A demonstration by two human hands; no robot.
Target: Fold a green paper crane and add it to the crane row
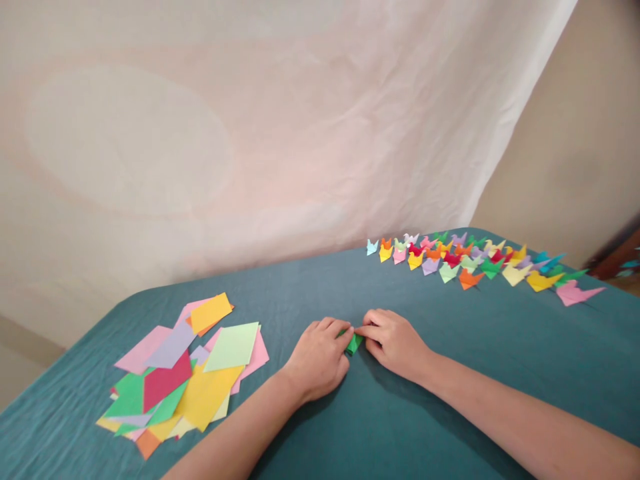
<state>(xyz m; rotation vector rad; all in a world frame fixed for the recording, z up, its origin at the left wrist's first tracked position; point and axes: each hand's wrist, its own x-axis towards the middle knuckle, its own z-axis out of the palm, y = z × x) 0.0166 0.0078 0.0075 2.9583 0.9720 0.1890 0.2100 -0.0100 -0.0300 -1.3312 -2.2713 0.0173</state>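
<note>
A small folded piece of green origami paper (355, 344) lies on the tabletop between my two hands, mostly covered by fingers. My left hand (321, 357) rests over its left side, fingers bent and pressed on the paper. From the right, my right hand (393, 341) pinches or presses the paper's other edge with thumb and index finger, the remaining fingers curled. Creases show on the green piece, but its full shape is hidden.
Left of my arms lies a loose pile of coloured paper squares (210, 393). Rows of several folded paper cranes (470, 279) stand at the back right. A dark green cloth (300, 287) covers the table; a pale curtain (300, 133) hangs behind it.
</note>
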